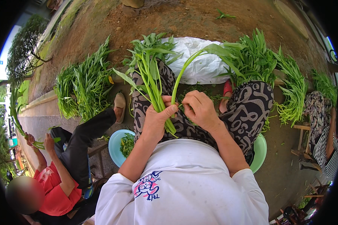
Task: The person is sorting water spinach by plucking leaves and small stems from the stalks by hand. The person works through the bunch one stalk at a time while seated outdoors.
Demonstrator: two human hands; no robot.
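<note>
My left hand [156,117] is closed around a bunch of long-stemmed leafy greens [151,80] that look like water spinach. Their leafy tops point away from me and the cut ends stick out below the palm. One separate stem [181,71] rises from my left thumb and fingertips, its leaves bending over to the right. Close beside it, my right hand [202,109] is closed in a pinch, with a small dark-green bit of leaf at its fingertips. Both hands are above my lap, over patterned trousers [248,107].
A white sack [199,69] lies beyond my knees. Greens are piled at left [88,84] and right [257,56]. A pale blue basin [116,148] holding leaf scraps and a green basin [260,153] flank me. A person in a red shirt [60,187] handles greens at left; another person sits at far right.
</note>
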